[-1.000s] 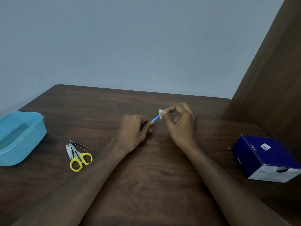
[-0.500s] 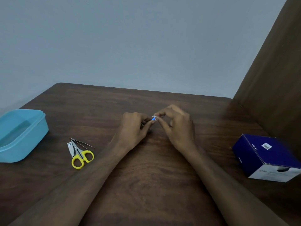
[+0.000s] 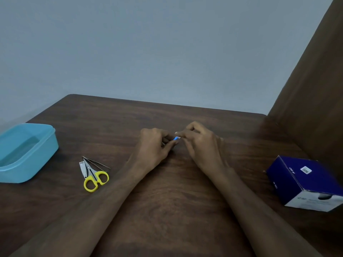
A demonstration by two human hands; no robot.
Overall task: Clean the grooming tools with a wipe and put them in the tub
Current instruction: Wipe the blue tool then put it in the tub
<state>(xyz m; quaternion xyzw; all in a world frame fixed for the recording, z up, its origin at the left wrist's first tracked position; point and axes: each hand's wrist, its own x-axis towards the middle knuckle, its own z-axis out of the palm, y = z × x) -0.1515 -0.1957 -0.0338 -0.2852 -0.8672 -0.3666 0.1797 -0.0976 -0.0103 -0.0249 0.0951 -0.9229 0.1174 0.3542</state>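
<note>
My left hand (image 3: 155,145) grips a small tool with a blue handle (image 3: 175,138) over the middle of the dark wooden table (image 3: 167,201). My right hand (image 3: 201,143) pinches a small white wipe (image 3: 177,133) round the tool's blue end; only a sliver of wipe shows between my fingertips. The two hands nearly touch. Yellow-handled scissors (image 3: 94,176), a silver nail clipper (image 3: 82,168) and thin tweezers (image 3: 98,163) lie together at the left. The light blue tub (image 3: 44,145) stands at the left edge, and nothing shows inside it.
A dark blue and white box (image 3: 304,182) sits at the right of the table. A brown wooden panel (image 3: 315,89) rises along the right side. A grey wall stands behind the table's far edge.
My right hand has slid the wipe along the blue tool toward my left hand, so less of the tool shows. The view has shifted a little.
</note>
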